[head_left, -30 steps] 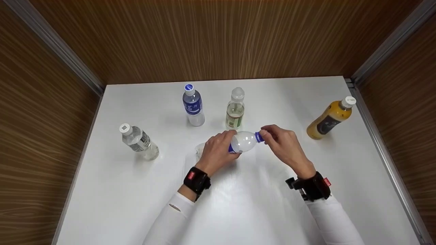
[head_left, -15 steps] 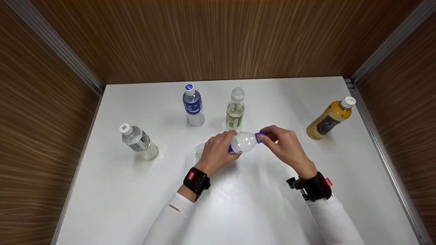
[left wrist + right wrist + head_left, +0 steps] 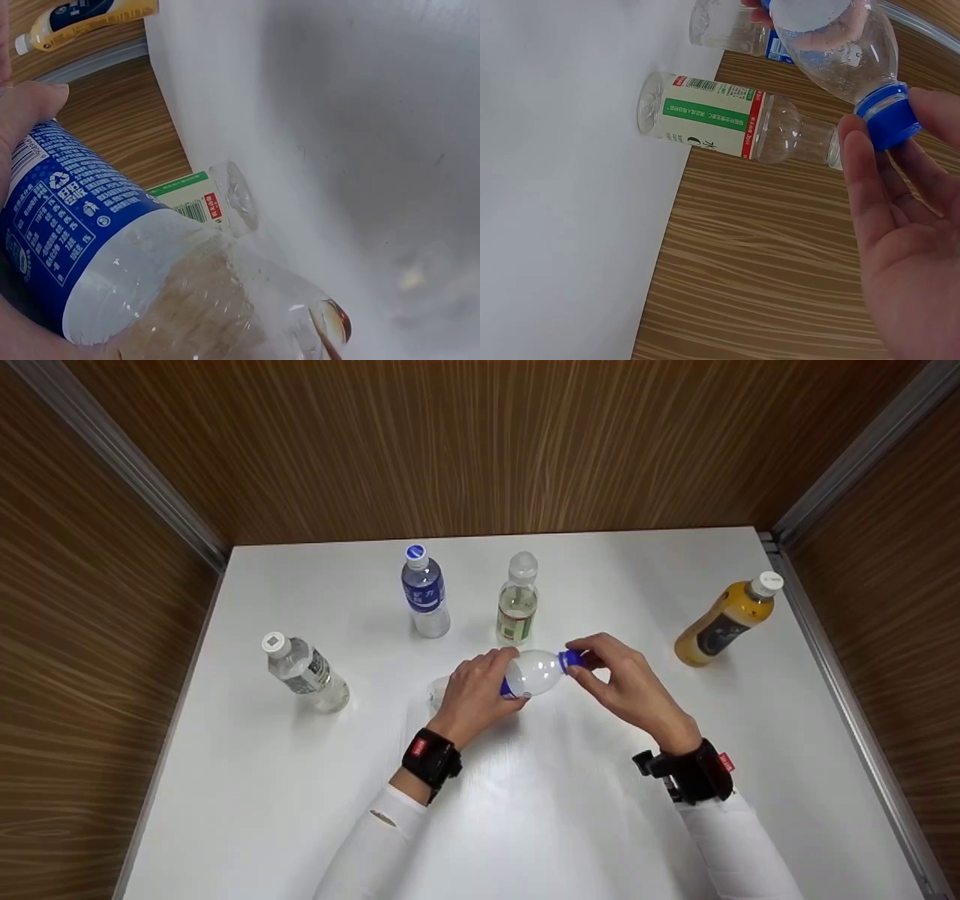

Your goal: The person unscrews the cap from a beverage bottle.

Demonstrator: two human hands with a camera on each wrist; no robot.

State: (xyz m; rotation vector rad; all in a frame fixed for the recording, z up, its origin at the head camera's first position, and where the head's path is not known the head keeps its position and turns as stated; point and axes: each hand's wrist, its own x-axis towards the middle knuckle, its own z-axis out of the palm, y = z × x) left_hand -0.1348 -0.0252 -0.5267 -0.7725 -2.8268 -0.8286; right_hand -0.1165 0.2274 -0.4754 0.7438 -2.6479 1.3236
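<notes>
My left hand (image 3: 476, 690) grips a clear plastic bottle (image 3: 536, 673) around its blue label (image 3: 67, 202). The bottle is tilted, its neck toward the right and its base (image 3: 440, 690) toward the left; I see no drink in its upper part. With thumb and fingertips, my right hand (image 3: 630, 686) pinches the blue cap (image 3: 889, 116) on the bottle's neck. In the right wrist view the cap sits at the mouth of the bottle; whether it is loose I cannot tell. Just behind the held bottle stands a clear bottle with a pale green label (image 3: 517, 611).
Another blue-labelled bottle (image 3: 426, 592) stands at the back. A clear bottle with a white cap (image 3: 309, 673) is on the left, and an orange-yellow drink bottle (image 3: 724, 622) on the right. Brown wood-grain panels (image 3: 480, 450) surround the white table (image 3: 247, 802).
My right thumb and fingers have shifted their hold around the blue cap, the thumb sliding slightly down. My left hand and the bottle have hardly moved.
</notes>
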